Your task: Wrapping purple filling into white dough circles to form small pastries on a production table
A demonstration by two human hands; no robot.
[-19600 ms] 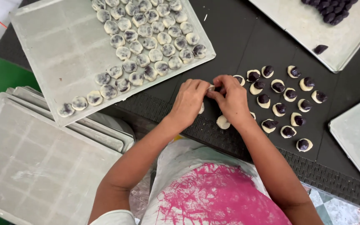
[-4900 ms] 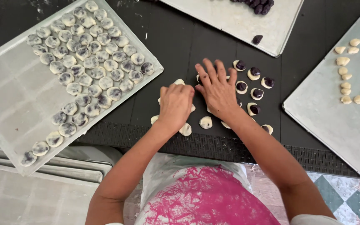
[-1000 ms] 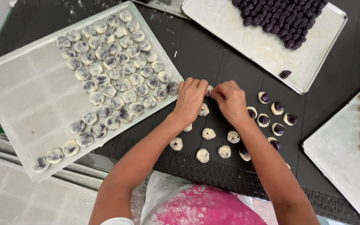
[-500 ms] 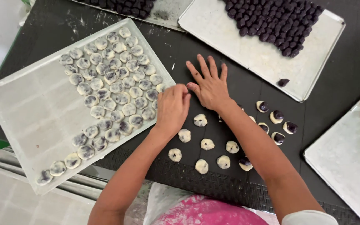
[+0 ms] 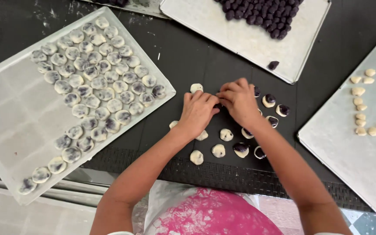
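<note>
Both hands, the left hand (image 5: 198, 112) and right hand (image 5: 239, 102), meet fingertip to fingertip, seemingly pinching shut one dough piece hidden between them, so next comes gentle squeezing, with filled dough rounds (image 5: 241, 149) lying just below.

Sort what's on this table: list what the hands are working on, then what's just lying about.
In hand:
left hand and right hand, fingertips together
dough rounds on the black mat

Lying about:
tray of closed pieces
tray of dark balls
tray with pale lumps
</note>
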